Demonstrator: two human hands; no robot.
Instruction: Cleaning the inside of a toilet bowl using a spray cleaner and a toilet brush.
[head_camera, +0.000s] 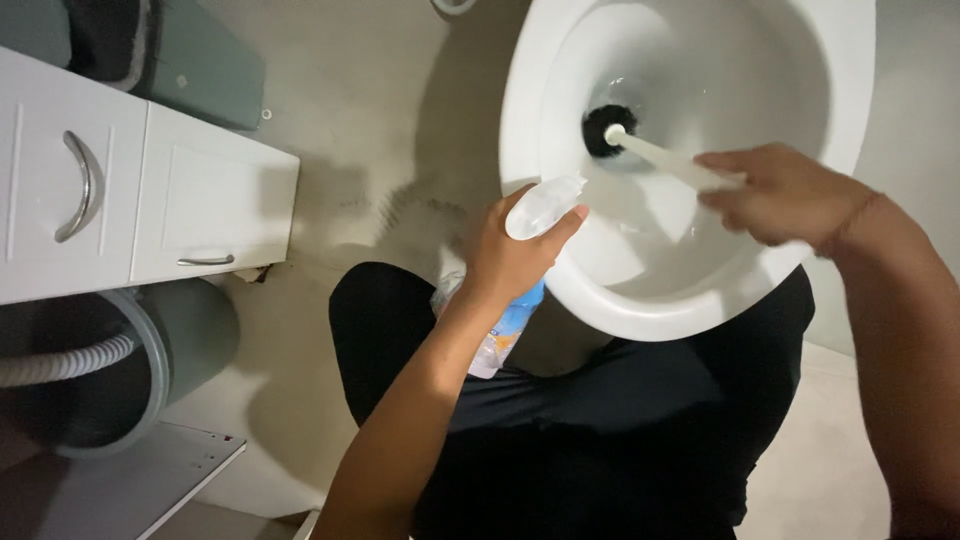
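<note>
I note the right hand (785, 195) clamped on the toilet brush (640, 145), its head at the drain of the toilet bowl (690, 300). The left hand (510, 250) grips a spray bottle (520, 300) at the bowl's near rim. Scrubbing appears underway, not finished.

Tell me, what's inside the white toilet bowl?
Inside the toilet bowl, a brush with a black head sits at the bottom, its white handle held by the right hand. That hand covers the handle's end.
</note>
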